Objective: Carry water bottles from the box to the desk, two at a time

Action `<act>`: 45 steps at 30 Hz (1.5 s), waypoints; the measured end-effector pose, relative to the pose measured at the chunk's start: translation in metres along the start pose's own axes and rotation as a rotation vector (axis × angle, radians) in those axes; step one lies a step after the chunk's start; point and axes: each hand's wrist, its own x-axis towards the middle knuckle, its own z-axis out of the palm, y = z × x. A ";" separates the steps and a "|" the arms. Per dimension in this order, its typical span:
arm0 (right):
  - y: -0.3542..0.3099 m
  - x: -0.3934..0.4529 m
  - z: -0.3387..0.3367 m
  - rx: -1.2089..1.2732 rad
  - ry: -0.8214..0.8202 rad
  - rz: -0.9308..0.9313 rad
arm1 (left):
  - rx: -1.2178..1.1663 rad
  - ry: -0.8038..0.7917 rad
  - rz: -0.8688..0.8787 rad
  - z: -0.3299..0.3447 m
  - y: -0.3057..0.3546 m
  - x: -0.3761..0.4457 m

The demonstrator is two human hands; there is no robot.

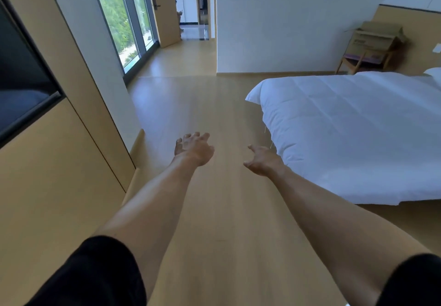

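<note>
Both hands, left (pixel 193 149) and right (pixel 261 160), reach forward released; the box (pixel 377 38), seemingly open, sits far off.

Open cardboard box (pixel 377 37) sits on a far chair (pixel 358 61), contents unseen.

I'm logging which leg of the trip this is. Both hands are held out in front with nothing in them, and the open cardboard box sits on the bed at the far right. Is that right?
Not quite. In the head view the cardboard box sits on a wooden chair against the far wall beyond the bed, not on the bed. The rest holds: the left hand and right hand are held out in front, empty, fingers loosely spread.
</note>
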 end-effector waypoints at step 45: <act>-0.059 0.961 -0.202 -0.070 -0.028 0.041 | 0.013 -0.004 0.103 -0.089 0.022 0.977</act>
